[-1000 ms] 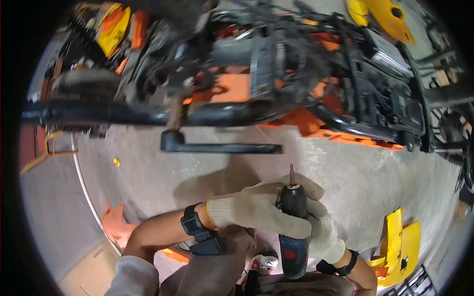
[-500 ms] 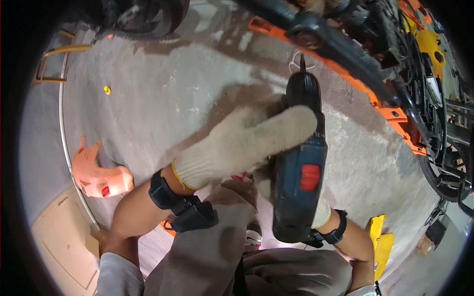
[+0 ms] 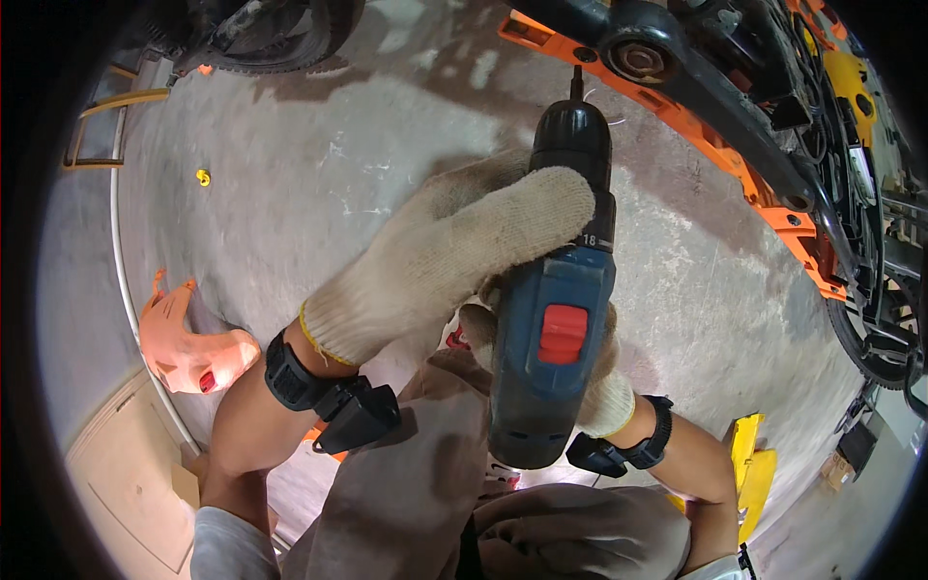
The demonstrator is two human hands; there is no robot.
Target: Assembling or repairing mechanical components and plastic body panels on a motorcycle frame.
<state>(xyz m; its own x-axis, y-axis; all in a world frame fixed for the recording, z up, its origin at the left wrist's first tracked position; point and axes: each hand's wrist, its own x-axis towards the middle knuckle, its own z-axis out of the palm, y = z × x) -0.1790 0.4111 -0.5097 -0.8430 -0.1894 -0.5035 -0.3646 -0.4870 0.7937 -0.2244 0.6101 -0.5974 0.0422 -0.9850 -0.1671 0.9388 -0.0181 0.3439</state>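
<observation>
A blue and black cordless drill (image 3: pixel 547 290) with a red switch and a short bit (image 3: pixel 576 85) points away from me, in the middle of the view. My left hand (image 3: pixel 435 246), in a cream knit glove, grips the drill's front end, its thumb lying across the collar. My right hand (image 3: pixel 604 382), gloved the same way, holds the drill from underneath; the drill hides most of its fingers. Beyond the bit, a long orange strip (image 3: pixel 708 137) runs along a black frame (image 3: pixel 752 143) with a round bushing (image 3: pixel 638 60).
A wheel (image 3: pixel 307 43) is at the top left, a yellow rail (image 3: pixel 126 97) beside it. Salmon plastic (image 3: pixel 198 343) lies on the concrete floor (image 3: pixel 367 135) near a white pipe (image 3: pixel 117 222); a beige panel (image 3: pixel 121 459) is lower left. Yellow panels (image 3: pixel 749 474) are lower right, another wheel (image 3: pixel 860 338) above.
My view has swung from the machinery, which now runs down the right side. The drill, in both hands, has risen higher in the view; my left hand has risen with it.
</observation>
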